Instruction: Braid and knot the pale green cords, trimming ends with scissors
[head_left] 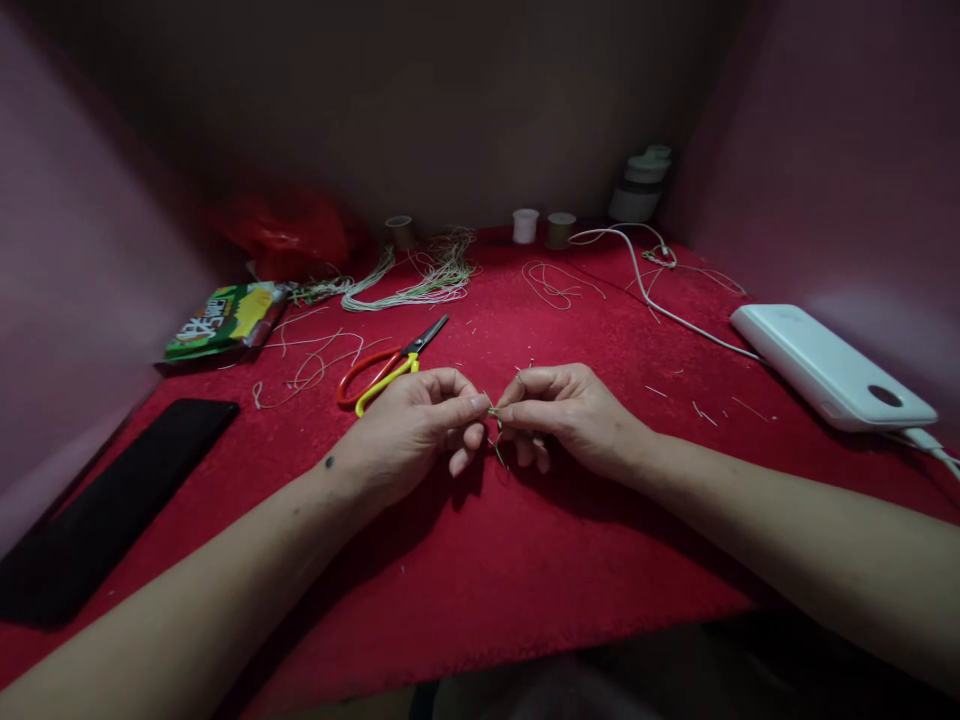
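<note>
Small greenish cord (493, 411) held just above the red cloth (450, 580), between the two hands, near the middle of the view. One end is gripped by the left hand (420, 420), thumb pressed against forefinger; the lower fingers are loosely curled. By the right hand (574, 415) the cord is pinched likewise, thumb to forefinger, the other fingers bent beneath. Fingertips of both hands nearly meeting; the finer form of the cord is too small to be made out. A thin tail is left hanging below the grip.

Scissors (411, 352), red and yellow handled, are placed just beyond the left hand, blades pointed away and to the right; part of the yellow loop is hidden by the hand. Farther back, a hank (412, 297) of pale threads is spread, with a spool (400, 233) behind it. Short white scraps are scattered to the right.

At left, a black slab (120, 510) is laid flat, with a green packet (225, 320) beyond it. At right, a power bank (832, 365) is seen, a white cable (636, 262) trailed behind it. At the back right, a bottle (640, 187) is stood upright.
</note>
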